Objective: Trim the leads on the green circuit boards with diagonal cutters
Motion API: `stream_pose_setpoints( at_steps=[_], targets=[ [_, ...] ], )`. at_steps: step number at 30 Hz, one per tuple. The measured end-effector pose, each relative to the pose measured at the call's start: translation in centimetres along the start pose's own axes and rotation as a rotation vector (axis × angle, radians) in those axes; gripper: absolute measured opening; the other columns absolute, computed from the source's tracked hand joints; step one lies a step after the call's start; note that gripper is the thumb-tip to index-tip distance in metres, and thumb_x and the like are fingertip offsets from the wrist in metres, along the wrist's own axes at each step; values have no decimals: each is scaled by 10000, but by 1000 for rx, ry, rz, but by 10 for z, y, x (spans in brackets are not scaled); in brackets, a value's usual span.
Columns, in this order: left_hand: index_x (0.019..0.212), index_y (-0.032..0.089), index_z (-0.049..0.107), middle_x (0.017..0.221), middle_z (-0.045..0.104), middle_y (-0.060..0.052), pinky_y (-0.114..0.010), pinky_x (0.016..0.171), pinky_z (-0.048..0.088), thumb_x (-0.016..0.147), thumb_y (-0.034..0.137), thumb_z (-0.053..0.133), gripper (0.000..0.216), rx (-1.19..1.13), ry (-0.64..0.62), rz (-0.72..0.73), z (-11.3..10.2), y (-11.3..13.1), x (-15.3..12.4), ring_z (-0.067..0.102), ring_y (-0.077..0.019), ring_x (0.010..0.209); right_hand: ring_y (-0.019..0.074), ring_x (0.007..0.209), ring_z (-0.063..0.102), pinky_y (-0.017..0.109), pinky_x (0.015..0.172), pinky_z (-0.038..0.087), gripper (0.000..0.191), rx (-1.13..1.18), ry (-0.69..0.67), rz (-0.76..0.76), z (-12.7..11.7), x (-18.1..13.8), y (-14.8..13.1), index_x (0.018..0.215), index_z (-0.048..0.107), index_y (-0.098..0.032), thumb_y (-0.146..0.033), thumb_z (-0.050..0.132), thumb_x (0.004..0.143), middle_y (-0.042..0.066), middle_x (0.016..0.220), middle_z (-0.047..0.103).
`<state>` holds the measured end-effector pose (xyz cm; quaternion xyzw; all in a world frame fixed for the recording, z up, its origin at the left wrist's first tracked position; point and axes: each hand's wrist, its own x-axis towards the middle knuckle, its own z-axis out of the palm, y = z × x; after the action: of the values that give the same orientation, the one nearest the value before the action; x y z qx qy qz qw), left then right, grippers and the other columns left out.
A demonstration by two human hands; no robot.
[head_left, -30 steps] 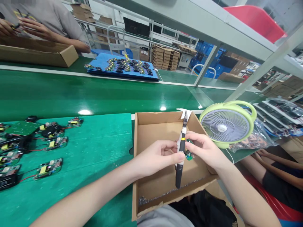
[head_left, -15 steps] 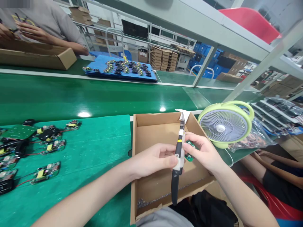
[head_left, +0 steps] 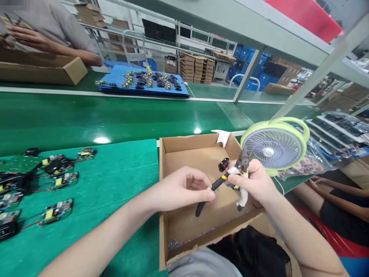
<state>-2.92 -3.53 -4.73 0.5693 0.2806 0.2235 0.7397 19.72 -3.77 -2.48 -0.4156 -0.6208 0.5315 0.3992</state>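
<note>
Bright, even light. Two glare spots on belt (head_left: pixel 115 119). Wide-angle stretch toward edges, shelf (head_left: pixel 230 23) skewed; far background soft.

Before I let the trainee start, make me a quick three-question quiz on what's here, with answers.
1. True or false: the handles of the pliers are spread apart.
2. What stands just right of the cardboard box? A) a lamp, B) a fan, C) a monitor.
3. Fill in: a ____ band rings the handle that the left hand touches.
Key: 1 true; 2 B; 3 yellow.
</note>
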Motion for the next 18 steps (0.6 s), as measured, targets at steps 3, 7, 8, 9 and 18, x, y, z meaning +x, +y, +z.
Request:
stream_pose_setpoints(
  at_steps=[3,7,8,9,18],
  targets=[
    [795,143,763,803,780,-69,-237,735,529,800,420,823,284,33,-38,21,0,4,-3,693,-152,748,143,539,527,272,504,448,261,-126,24,12,-1,-2,-4,669,801,-196,-416,939,683,31,612,670],
    [822,139,788,837,791,-84,-248,755,525,851,436,754,300,95,-29,43,1,8,-6,692,-164,771,138,561,545,255,536,481,235,-60,-30,31,1,2,-4,760,840,-204,-426,910,729,21,610,660],
    [830,137,792,841,792,-87,-251,757,523,864,451,734,321,117,-20,46,2,8,-7,690,-169,776,134,556,539,249,535,478,243,-41,-37,26,1,3,-3,771,843,-202,-432,909,730,10,587,635],
    [837,135,795,841,793,-90,-253,760,521,878,463,712,341,132,-11,50,3,10,-8,688,-172,781,129,546,529,245,532,471,253,-30,-40,19,1,3,-3,780,844,-199,-440,904,734,2,574,615],
    [710,155,785,730,759,-49,-253,773,514,820,542,763,403,87,49,84,13,15,-7,631,-151,705,143,594,582,259,580,503,276,-26,51,4,1,-2,-8,759,828,-218,-487,889,750,34,730,712]
  ],
)
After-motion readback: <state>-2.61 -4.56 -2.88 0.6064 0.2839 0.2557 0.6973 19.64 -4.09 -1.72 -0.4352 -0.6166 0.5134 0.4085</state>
